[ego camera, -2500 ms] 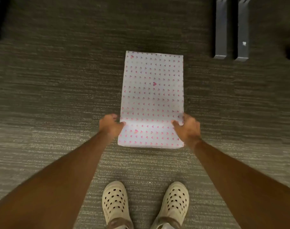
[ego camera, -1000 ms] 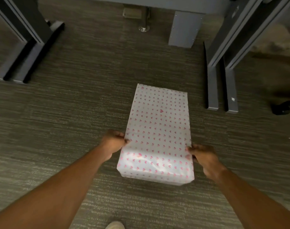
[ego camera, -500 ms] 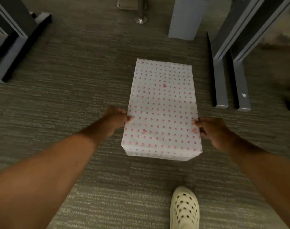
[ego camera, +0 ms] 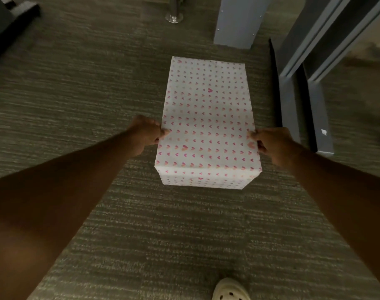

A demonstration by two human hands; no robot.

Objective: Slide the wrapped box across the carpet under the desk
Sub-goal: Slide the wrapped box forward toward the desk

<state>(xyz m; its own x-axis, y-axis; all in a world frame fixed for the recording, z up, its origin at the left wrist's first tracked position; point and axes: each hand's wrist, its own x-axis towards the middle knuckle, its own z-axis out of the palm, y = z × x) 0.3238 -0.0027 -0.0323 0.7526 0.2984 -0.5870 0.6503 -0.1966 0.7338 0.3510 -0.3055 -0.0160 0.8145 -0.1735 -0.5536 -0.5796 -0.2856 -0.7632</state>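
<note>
The wrapped box (ego camera: pixel 207 118), white paper with small pink hearts, lies flat on the grey carpet (ego camera: pixel 98 83) with its long side pointing away from me. My left hand (ego camera: pixel 144 135) grips its left edge near the front end. My right hand (ego camera: pixel 272 146) grips the right edge opposite. The fingers of both hands curl down the sides and are partly hidden. The far end of the box lies close to a grey desk panel (ego camera: pixel 239 20).
Grey desk legs with long floor feet (ego camera: pixel 304 109) stand just right of the box. A dark desk foot (ego camera: pixel 13 22) is at the far left, a chrome post base (ego camera: pixel 174 17) at the top. My shoe (ego camera: pixel 230 290) shows at the bottom edge.
The box has slid forward over the carpet toward the desk panel, with both hands staying on its sides. I have stepped forward after it.
</note>
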